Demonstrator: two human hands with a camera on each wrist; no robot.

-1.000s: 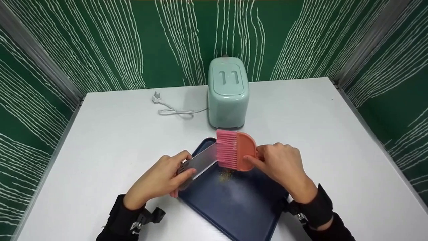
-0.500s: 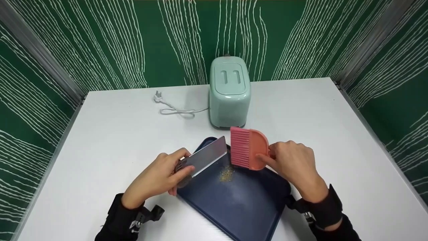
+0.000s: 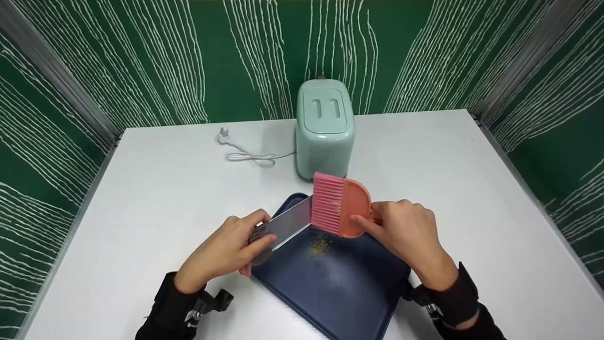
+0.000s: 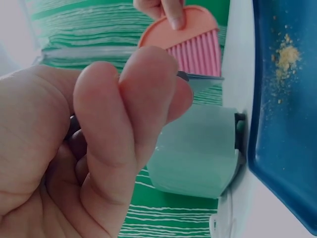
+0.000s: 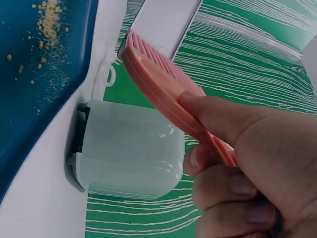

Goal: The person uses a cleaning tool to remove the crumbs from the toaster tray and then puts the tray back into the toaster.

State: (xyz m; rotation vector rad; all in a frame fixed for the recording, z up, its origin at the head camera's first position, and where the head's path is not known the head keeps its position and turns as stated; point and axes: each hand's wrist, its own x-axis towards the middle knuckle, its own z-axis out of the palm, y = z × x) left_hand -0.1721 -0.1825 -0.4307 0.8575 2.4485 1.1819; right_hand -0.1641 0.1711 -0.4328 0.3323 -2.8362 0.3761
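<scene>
My left hand (image 3: 225, 249) pinches a flat metal crumb tray (image 3: 289, 225) by its near end, thumb on top and fingers beneath. The crumb tray is tilted above the dark blue tray (image 3: 339, 293). An orange brush (image 3: 355, 208) with pink bristles is gripped by the handle in my right hand (image 3: 405, 231), the thumb lying along its head. In the right wrist view the bristles meet the end of the metal piece (image 5: 163, 25). A small heap of yellowish crumbs (image 3: 319, 246) lies on the blue tray beneath.
Just behind the blue tray stands a mint green toaster (image 3: 325, 137), its top slots covered. A white cord and plug (image 3: 245, 156) lie to its left on the white table (image 3: 165, 189). Green walls with white lines (image 3: 255, 56) enclose the table.
The brush moved right, away from the crumb tray's end, then came back left over it. My left hand stayed nearly still with the crumb tray.
</scene>
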